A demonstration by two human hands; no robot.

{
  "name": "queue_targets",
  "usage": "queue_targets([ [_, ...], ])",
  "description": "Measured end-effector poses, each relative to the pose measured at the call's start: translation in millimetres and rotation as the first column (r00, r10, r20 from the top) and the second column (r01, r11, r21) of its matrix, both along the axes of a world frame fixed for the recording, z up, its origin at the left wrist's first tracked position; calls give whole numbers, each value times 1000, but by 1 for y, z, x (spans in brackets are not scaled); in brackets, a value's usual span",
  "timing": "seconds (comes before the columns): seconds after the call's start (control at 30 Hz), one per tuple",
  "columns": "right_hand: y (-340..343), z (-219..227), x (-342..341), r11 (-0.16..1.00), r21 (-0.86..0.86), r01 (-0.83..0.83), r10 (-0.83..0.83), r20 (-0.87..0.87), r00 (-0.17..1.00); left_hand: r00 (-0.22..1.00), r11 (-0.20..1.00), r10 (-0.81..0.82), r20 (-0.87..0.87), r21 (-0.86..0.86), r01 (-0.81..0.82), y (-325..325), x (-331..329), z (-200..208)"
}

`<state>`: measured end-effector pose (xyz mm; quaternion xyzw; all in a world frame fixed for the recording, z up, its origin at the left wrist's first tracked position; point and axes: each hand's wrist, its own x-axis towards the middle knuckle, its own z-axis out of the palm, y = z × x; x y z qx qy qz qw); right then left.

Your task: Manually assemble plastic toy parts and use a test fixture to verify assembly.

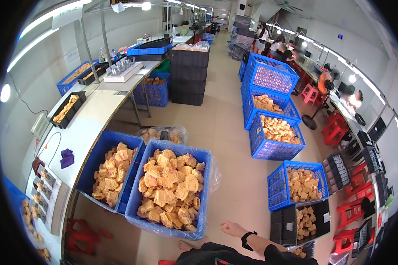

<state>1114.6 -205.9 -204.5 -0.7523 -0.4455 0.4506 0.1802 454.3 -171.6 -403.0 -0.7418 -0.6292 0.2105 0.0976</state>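
Note:
My right hand (234,229), with a black watch on the wrist, hangs over the floor just right of a large blue bin (206,174). Its fingers are loosely bent and apart, with nothing in them. The bin is lined with clear plastic and heaped with tan, boxy molded pieces (168,190). Left of it, tilted against the table edge, stands another blue bin (102,140) with the same kind of pieces. My left hand does not show clearly; a patch of bare skin at the lower edge cannot be made out.
On the left runs a long white table (90,126) with a purple cloth (67,158) and a black tray (69,109). Blue crates (276,150) of tan pieces and a black crate (276,227) line the right. Red stools (351,212) and seated people are beyond; black crates (188,79) stand ahead.

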Motion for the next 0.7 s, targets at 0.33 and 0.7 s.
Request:
queue_targets([
  [0.33, 34, 38, -1, 984, 153, -96, 103, -37, 994, 196, 729, 682, 704, -635, -257, -48, 13, -4],
  [0.7, 53, 30, 12, 935, 160, -317, 325, -21, 946, 806, 910, 378, 456, -346, -231, -84, 41, 15],
])
